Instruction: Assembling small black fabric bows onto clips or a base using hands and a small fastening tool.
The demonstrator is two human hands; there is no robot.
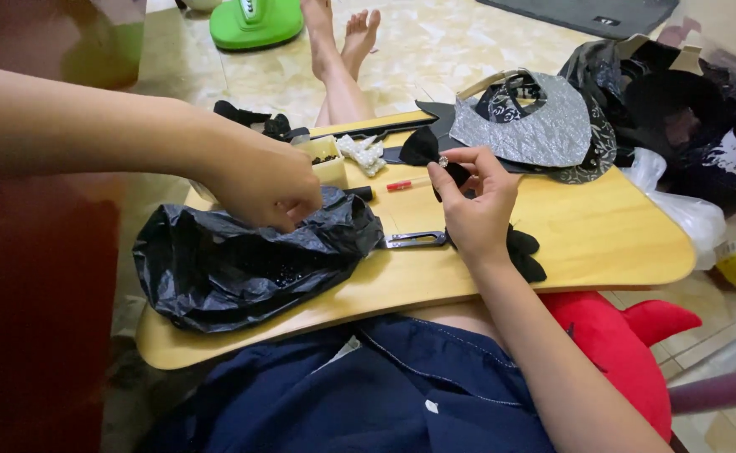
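Two hands were busy: your right hand, mid-frame, pinched a black bow with one bead fixed at its centre, while your left hand closed on the black bag of beads. One finished bow lay beside your wrist; decorating looked only partly done.

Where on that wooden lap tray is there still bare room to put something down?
The tray's right end is bare, between the right hand and the silver-grey fabric piece. A narrow strip along the near edge is free too. The left is crowded: the black plastic bag under the left hand, and the small box behind.
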